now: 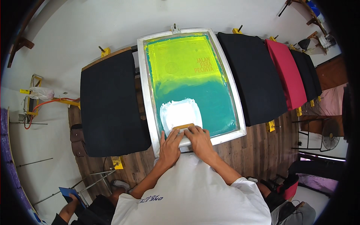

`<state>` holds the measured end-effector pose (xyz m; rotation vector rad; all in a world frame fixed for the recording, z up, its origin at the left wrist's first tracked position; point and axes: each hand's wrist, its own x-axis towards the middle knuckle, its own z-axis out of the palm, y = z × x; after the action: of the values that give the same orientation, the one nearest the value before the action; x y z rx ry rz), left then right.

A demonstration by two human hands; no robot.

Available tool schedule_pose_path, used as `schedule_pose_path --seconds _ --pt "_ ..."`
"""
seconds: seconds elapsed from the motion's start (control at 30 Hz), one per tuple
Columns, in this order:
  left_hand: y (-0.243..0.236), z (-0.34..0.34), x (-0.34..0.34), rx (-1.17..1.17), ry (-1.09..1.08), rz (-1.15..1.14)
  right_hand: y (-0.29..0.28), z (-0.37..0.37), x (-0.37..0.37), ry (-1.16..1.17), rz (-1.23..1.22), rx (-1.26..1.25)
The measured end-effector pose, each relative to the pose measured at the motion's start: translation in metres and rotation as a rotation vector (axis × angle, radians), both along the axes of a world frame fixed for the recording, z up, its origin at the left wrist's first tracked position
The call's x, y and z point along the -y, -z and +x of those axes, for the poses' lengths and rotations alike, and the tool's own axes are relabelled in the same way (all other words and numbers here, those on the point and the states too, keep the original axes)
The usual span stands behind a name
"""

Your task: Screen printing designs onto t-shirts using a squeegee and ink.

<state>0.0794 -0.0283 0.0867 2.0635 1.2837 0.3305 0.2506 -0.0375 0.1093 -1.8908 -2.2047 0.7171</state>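
Note:
A silk-screen frame [143, 80] with a pale metal rim lies lengthwise ahead of me. Its mesh [206, 95] is teal in the near half and yellow-green in the far half, where a printed design shows through. White ink [180, 112] spreads in a patch at the near end. Behind that patch is a squeegee with a wooden handle [183, 126], partly hidden under my fingers. My left hand [170, 147] grips its left part, fingers curled over the top. My right hand [200, 142] grips its right part the same way, close beside the left.
Black fabric-covered boards [110, 105] [251, 78] flank the frame; a red one [287, 73] stands farther right. Yellow clamps [117, 162] jut from the rail. Another person's hand [71, 202] holds a blue flat board at lower left. A fan [330, 138] stands at right.

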Motion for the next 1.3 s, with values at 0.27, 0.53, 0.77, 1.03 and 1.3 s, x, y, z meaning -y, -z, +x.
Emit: schedule_pose_path --seconds 0.27,0.53,0.77,1.03,1.3 --pt "0.002 0.0 0.004 -0.022 0.015 0.06 0.008 -0.002 0.012 0.027 0.114 -0.002" --pt "0.006 0.0 0.009 0.01 -0.001 0.106 0.004 -0.001 0.013 0.02 0.154 0.032" --pt "-0.001 0.0 0.016 0.006 -0.002 0.105 0.002 -0.001 0.017 0.006 0.075 0.024" --pt "0.002 -0.001 0.024 -0.011 0.0 0.076 0.004 -0.001 0.02 0.0 0.033 0.006" --pt "0.0 -0.002 0.026 0.0 0.005 0.104 0.005 -0.001 0.026 0.035 0.009 -0.026"
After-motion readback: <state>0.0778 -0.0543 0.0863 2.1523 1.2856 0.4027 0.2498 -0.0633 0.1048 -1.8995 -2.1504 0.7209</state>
